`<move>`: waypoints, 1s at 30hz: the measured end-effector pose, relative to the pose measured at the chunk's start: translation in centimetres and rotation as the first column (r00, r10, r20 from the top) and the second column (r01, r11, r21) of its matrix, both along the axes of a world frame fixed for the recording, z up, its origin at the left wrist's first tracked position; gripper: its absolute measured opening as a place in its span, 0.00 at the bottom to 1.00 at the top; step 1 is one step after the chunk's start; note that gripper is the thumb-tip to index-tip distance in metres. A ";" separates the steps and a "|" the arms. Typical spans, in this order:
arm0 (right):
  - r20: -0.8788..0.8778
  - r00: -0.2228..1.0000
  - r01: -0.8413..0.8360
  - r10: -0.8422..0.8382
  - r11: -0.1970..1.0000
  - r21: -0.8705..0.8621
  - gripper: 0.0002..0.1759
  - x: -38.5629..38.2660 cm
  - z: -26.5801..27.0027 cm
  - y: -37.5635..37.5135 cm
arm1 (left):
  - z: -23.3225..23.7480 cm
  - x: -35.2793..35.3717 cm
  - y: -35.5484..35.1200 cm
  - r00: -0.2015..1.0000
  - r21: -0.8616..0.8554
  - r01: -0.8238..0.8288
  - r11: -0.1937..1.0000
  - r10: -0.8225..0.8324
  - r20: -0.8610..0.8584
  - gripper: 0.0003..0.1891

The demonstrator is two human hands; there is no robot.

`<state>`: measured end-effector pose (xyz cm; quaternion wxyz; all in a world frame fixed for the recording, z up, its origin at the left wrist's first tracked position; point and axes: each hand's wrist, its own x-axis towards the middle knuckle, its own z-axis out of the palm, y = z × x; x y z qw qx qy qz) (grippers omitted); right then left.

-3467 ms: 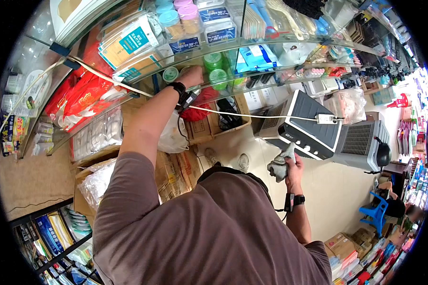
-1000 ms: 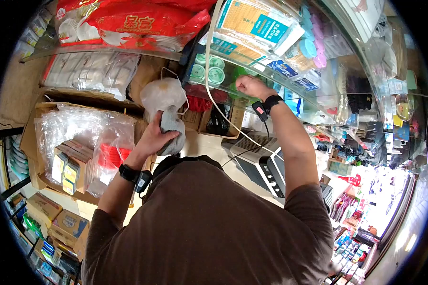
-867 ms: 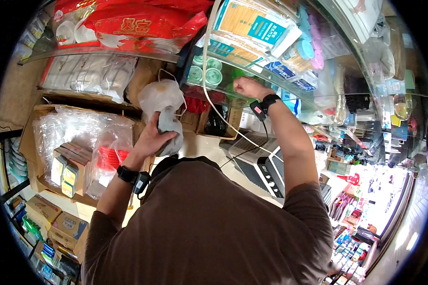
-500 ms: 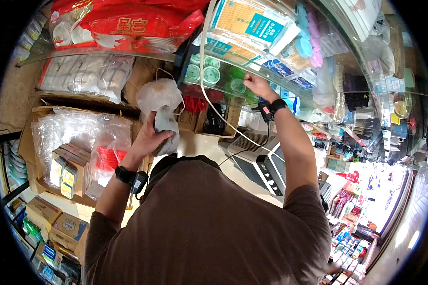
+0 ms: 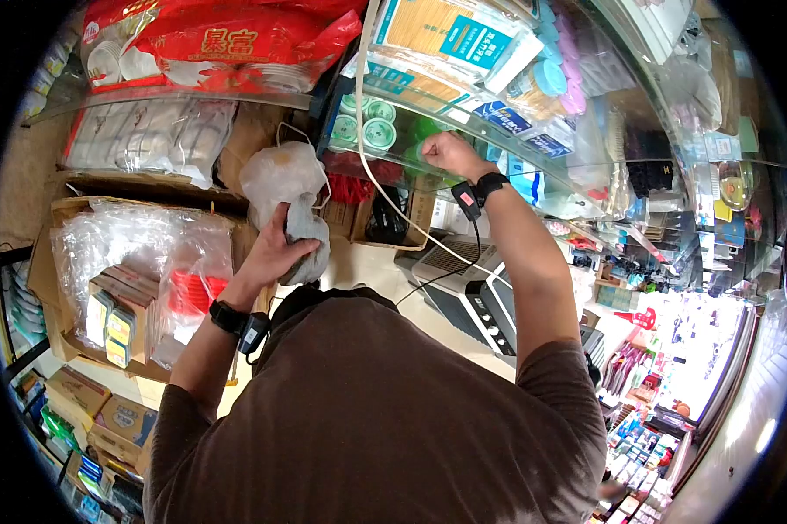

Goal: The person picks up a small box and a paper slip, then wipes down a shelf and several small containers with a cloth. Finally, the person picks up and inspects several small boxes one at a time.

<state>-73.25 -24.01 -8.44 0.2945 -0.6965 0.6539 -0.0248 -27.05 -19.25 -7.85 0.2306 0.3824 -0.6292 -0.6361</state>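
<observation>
My left hand [image 5: 276, 252] wraps around a grey cloth-like bundle [image 5: 308, 234], thumb on one side and fingers on the other. Right beyond that bundle is a whitish translucent plastic bag [image 5: 282, 171] with a loop handle. My right hand [image 5: 453, 155] is closed in a fist at the glass shelf, beside a green plastic item [image 5: 428, 133]. Whatever its fingers may hold is hidden. Left of this hand, several round green-and-white tubs [image 5: 379, 134] are stacked under the glass.
Red-wrapped packs of cups [image 5: 227, 44] fill the upper left shelf. An open carton [image 5: 40, 278] holds clear plastic packs. Across the middle hangs a white cable [image 5: 378, 179]. A grey-and-black appliance [image 5: 472, 297] stands on the floor below my right arm. Toothpick packs [image 5: 450, 35] lie on the glass.
My right hand has shifted slightly left along the shelf, still in a fist. The left hand keeps its hold on the grey bundle. The whole view has moved a little to the left.
</observation>
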 end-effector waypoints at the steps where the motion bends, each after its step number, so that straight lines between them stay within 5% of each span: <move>1: 0.010 1.000 0.013 -0.014 0.999 0.036 0.10 -0.1 -0.3 -0.3 | 0.0 0.0 0.1 1.000 0.007 -0.005 1.000 0.005 -0.014 0.40; 17: -0.046 0.997 -0.049 0.055 0.991 0.122 0.08 1.0 0.5 -2.1 | -1.3 2.2 0.4 0.998 -0.015 -0.064 0.998 0.064 0.024 0.40; 23: -0.090 0.989 -0.089 0.120 0.953 0.290 0.10 0.3 -0.8 -3.4 | -1.6 2.4 0.6 0.997 -0.046 -0.055 0.997 0.058 0.052 0.38; 29: -0.059 0.993 -0.092 0.101 0.986 0.137 0.13 -0.2 -1.0 -2.5 | -0.4 2.4 0.6 0.998 -0.033 -0.059 0.998 0.060 0.015 0.37; 30: 0.005 1.000 0.011 -0.012 0.991 0.134 0.11 0.0 -0.3 -2.1 | -0.3 2.5 0.6 0.998 -0.030 -0.058 0.998 0.059 0.028 0.38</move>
